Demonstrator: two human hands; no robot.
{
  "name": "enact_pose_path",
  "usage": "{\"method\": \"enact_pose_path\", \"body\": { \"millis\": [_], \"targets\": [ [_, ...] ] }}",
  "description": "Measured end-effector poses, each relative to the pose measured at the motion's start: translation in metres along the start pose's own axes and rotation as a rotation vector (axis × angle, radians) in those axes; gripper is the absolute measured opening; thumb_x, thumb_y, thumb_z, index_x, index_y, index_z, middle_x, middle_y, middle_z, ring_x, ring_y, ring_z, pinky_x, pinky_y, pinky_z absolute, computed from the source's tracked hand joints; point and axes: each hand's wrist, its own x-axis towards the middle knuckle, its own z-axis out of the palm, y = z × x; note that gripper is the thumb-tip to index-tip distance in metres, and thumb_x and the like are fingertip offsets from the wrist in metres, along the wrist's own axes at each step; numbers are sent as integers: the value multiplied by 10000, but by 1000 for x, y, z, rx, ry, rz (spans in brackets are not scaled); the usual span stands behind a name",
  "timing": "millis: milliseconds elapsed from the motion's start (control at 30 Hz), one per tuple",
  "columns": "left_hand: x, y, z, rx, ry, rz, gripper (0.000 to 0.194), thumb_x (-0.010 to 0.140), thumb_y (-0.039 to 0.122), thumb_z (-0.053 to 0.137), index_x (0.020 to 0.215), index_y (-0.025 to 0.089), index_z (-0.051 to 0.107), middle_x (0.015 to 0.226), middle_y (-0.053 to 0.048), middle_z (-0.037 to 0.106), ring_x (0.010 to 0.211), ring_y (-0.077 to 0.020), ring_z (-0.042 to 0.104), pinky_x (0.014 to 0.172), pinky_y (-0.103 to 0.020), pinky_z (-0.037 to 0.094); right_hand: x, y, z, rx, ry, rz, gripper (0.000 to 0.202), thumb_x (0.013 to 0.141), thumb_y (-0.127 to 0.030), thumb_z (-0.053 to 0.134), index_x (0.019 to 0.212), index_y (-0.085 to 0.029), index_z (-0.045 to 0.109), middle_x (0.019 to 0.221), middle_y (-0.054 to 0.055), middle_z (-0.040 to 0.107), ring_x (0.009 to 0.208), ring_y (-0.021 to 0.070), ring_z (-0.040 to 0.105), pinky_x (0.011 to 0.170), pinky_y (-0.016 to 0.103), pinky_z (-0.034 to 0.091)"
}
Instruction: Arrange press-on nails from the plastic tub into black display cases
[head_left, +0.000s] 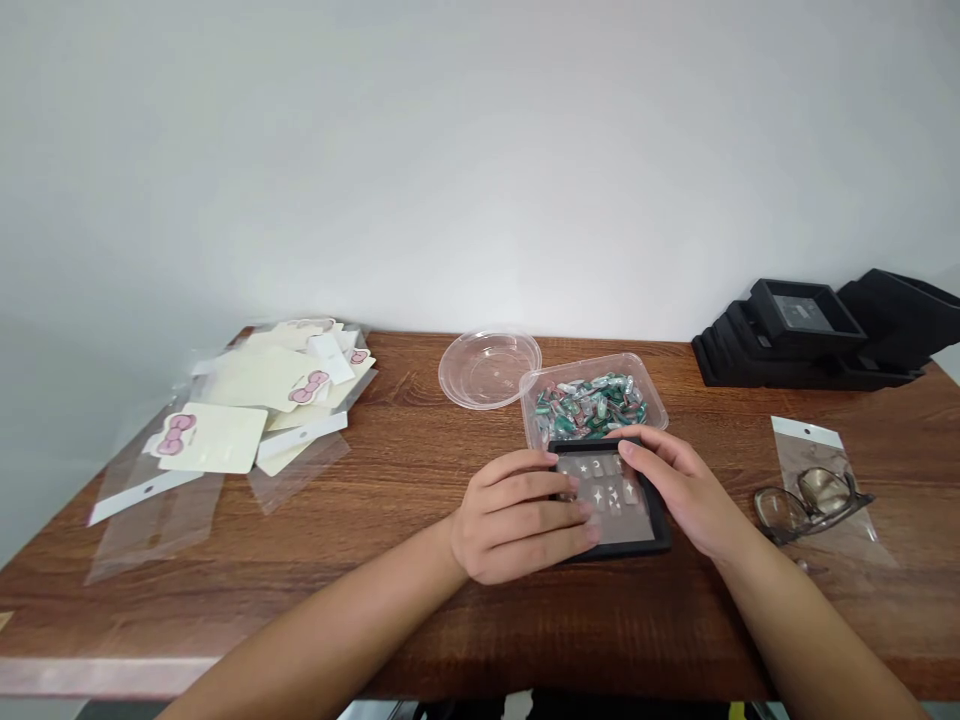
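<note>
A black-framed tray with a clear sheet bearing white stars and a moon lies in front of me. My left hand rests over its left side, fingers lying flat across the sheet. Around the tray's upper right edge, my right hand grips the frame, thumb on top near the corner. Just behind the tray, a clear rectangular container holds many green, pink and clear nail-shaped pieces. The tray's left edge is partly hidden by my left fingers.
An empty clear round dish stands at the back. Cream cards and clear sleeves are piled left. On the right are stacked black trays and glasses lying on a clear packet. A wall is behind the wooden table.
</note>
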Motion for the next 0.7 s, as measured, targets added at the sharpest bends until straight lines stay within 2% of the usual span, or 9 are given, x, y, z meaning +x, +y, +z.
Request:
{"method": "enact_pose_path", "body": {
  "millis": [167, 333, 467, 700],
  "targets": [
    [2, 0, 3, -35, 9, 31, 255, 1013, 167, 466, 995, 201, 719, 877, 48, 777, 886, -101, 708, 1054, -283, 516, 1, 1, 0, -10, 4, 0, 385, 759, -558, 674, 949, -223, 690, 624, -29, 524, 544, 106, 463, 455, 204, 371],
    [2, -1, 3, -45, 2, 39, 223, 993, 168, 500, 1001, 195, 722, 909, 39, 773, 908, -140, 703, 1017, -330, 537, 3, 1, 0, -12, -20, 4, 385, 765, -556, 669, 958, -224, 690, 671, -17, 550, 590, 112, 478, 487, 204, 386],
    [5, -1, 2, -41, -1, 38, 236, 996, 168, 490, 964, 199, 722, 877, 47, 767, 891, -139, 694, 998, -318, 541, 4, 2, -1, -35, -10, -12, 380, 776, -552, 656, 963, -223, 691, 663, -18, 533, 612, 114, 472, 504, 201, 385],
    [5, -1, 1, -3, -39, 1, 212, 991, 180, 512, 983, 211, 722, 895, 50, 770, 939, -142, 684, 1021, -326, 526, 5, 2, -6, -18, -14, -31, 409, 783, -565, 638, 998, -221, 686, 603, -35, 503, 544, 104, 444, 472, 205, 359]
  ]
}}
